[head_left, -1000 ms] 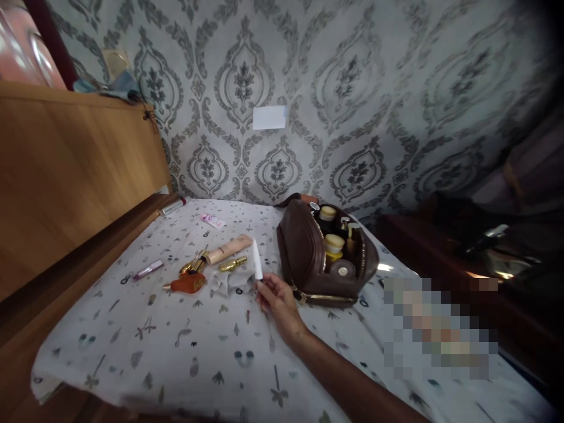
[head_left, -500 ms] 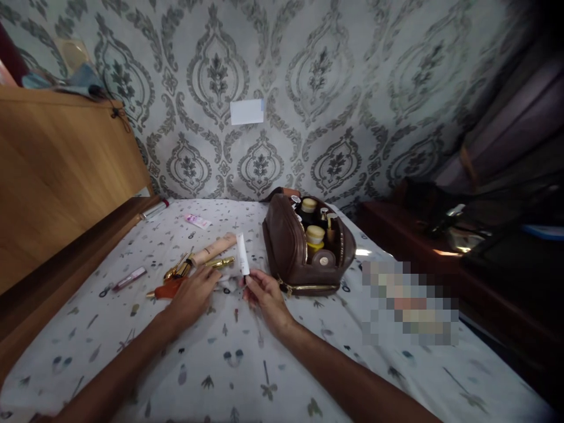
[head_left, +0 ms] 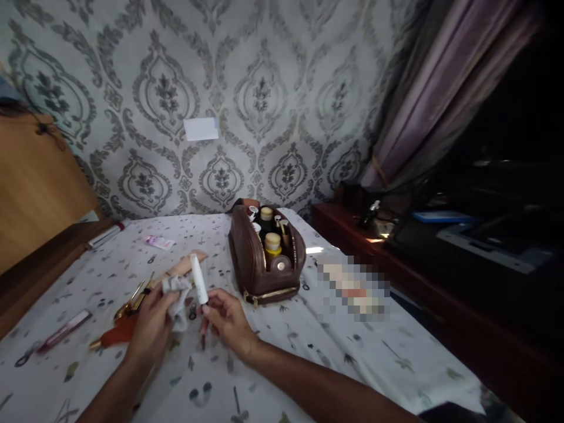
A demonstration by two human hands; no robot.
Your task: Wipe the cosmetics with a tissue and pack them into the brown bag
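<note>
My right hand (head_left: 227, 323) pinches the lower end of a small white tube (head_left: 199, 278), which points up and away from me. My left hand (head_left: 152, 329) is closed on a crumpled whitish cloth (head_left: 177, 294), held just left of the tube. Both hands hover over a bed with a white patterned sheet (head_left: 308, 335). Just beyond the right hand stands an open brown cosmetic bag (head_left: 251, 264) with several jars and bottles inside.
Loose cosmetics lie left of my hands: an orange bottle (head_left: 115, 338), gold tubes (head_left: 131, 298), a beige tube (head_left: 180, 264), a pink lip gloss (head_left: 66, 330), a pink sachet (head_left: 157, 241). A wooden headboard (head_left: 35, 194) stands at left, a dark side table (head_left: 423, 258) at right.
My left hand came into view, reached the pile of cosmetics and lifted the cloth. The right hand kept hold of the white tube. The camera swung right.
</note>
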